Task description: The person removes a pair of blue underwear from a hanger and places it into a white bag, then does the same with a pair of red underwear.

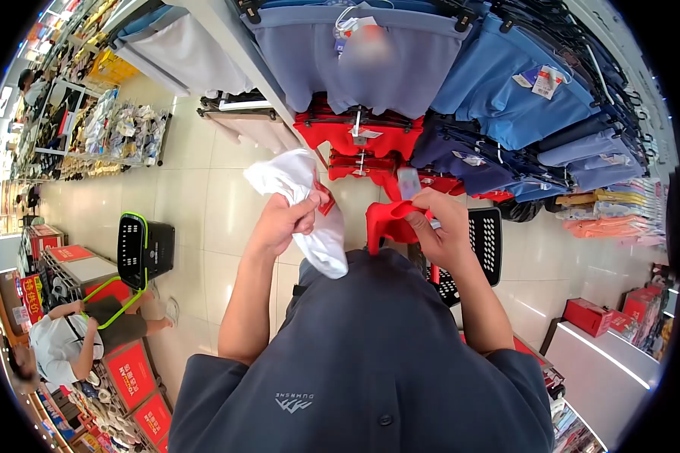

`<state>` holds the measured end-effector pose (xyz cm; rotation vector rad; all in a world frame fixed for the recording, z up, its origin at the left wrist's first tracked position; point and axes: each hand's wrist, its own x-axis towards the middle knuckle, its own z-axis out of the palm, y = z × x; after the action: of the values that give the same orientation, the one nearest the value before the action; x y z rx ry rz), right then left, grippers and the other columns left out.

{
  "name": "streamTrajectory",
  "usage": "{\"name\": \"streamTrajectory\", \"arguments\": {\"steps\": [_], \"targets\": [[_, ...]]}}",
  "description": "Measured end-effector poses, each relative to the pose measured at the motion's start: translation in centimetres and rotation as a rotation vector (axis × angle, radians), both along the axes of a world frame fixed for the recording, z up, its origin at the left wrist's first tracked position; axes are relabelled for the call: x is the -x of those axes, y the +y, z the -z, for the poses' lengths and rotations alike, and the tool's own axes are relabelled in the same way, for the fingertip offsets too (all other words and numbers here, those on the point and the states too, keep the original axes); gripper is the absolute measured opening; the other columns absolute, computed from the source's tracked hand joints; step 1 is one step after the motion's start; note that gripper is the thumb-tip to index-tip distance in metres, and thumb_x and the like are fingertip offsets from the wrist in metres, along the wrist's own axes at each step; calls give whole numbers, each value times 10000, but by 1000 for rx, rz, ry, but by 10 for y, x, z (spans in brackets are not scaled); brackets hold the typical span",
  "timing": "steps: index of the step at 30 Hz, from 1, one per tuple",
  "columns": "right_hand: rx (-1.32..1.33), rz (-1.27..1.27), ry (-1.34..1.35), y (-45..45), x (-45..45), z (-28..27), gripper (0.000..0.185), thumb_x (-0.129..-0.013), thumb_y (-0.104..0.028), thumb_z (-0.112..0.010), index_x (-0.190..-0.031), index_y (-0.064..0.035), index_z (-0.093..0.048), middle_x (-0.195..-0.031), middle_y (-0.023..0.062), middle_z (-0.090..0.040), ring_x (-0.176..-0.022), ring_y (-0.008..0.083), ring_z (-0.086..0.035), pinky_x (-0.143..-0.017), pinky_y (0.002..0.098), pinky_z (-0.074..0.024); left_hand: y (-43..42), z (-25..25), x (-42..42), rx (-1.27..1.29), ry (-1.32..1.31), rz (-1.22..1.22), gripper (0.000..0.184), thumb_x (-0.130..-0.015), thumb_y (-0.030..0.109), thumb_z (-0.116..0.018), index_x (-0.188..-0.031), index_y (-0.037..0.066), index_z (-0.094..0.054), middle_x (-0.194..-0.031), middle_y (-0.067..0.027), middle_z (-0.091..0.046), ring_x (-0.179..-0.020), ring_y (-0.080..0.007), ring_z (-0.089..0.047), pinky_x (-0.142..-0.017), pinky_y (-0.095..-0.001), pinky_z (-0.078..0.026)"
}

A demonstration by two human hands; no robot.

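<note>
My left hand (282, 224) is closed on a white cloth (319, 248), which hangs down in front of my dark shirt; a bit of red shows beside the fingers. My right hand (440, 225) pinches a red cloth item (386, 220) by its edge. A small clear tag (409, 183) sticks up near the right fingertips. The two hands are apart, at chest height. Red garments (359, 136) hang on hangers just beyond them.
Racks of grey-blue shorts (355, 57) and blue shorts (499, 83) stand ahead. A black perforated basket (485, 245) is beside my right arm. At left, a seated person (68, 340) holds the green handle of a black basket (147, 249).
</note>
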<state>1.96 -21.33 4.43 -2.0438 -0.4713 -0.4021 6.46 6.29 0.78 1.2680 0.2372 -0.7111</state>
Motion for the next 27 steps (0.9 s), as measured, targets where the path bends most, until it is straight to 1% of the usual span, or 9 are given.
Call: {"name": "streamTrajectory", "arguments": {"steps": [3,5,7,9,12,14,17,20,27], "targets": [[11,-36,-43,4,-5,-5,127,-827,-57,-690,-872,0,-585,-717,140,-575,-608,304,-551,-620,363,-460,10,3,-4,-293,-28,136,235,-911,196,-646,-932,-37,-630,-565,10,-498,-483,-69,-403,-483,-248,-363],[-34,21,199,11,-8,-11,137,-844,-80,-688,-869,-5,-575,-702,140,-570,-587,306,-539,-560,355,-431,21,18,-6,-524,-65,240,345,-856,259,-696,-944,-64,-614,-601,-68,-579,-509,-168,-536,-519,-305,-437],[-32,10,250,17,-10,-12,147,-863,-105,-675,-883,-11,-564,-694,152,-563,-586,313,-536,-550,356,-425,30,40,-1,-1160,-502,339,438,-811,319,-725,-918,-78,-574,-621,-144,-619,-563,-240,-632,-539,-361,-477],[-25,-29,359,24,-12,-12,173,-901,-156,-650,-911,-22,-542,-679,176,-548,-584,326,-531,-532,357,-414,27,28,5,-1239,-593,334,542,-784,358,-743,-1026,-85,-546,-688,-220,-649,-657,-327,-679,-640,-380,-516],[-17,-61,497,36,-13,-16,184,-914,-181,-636,-922,-31,-530,-657,184,-538,-574,340,-535,-526,370,-413,23,-11,7,-1128,-458,272,535,-814,331,-724,-1132,-49,-523,-703,-193,-647,-644,-246,-660,-650,-351,-517],[-11,-108,560,45,-15,-17,186,-912,-181,-637,-908,-31,-526,-654,180,-542,-573,346,-540,-526,379,-414,27,-25,8,-627,-210,319,501,-846,279,-720,-1202,2,-501,-866,-164,-656,-776,-152,-624,-685,-309,-501],[38,-177,572,58,-20,-21,195,-907,-182,-641,-881,-34,-517,-652,171,-554,-581,353,-556,-530,393,-418,30,-11,14,-22,-290,165,427,-870,183,-714,-1211,13,-523,-1038,-107,-614,-919,-102,-550,-719,-271,-473],[99,-230,525,72,-23,-22,207,-899,-188,-647,-859,-40,-508,-659,156,-570,-599,354,-573,-538,396,-429,29,-17,13,24,-318,187,342,-825,138,-762,-1121,39,-623,-934,3,-573,-805,-71,-507,-679,-216,-380],[106,-286,533,76,-26,-21,234,-899,-235,-649,-867,-43,-519,-710,131,-610,-650,335,-609,-572,368,-455,15,-9,13,64,-428,62,146,-845,22,-711,-985,-10,-685,-1055,-40,-551,-890,-86,-501,-732,-232,-405]]}}
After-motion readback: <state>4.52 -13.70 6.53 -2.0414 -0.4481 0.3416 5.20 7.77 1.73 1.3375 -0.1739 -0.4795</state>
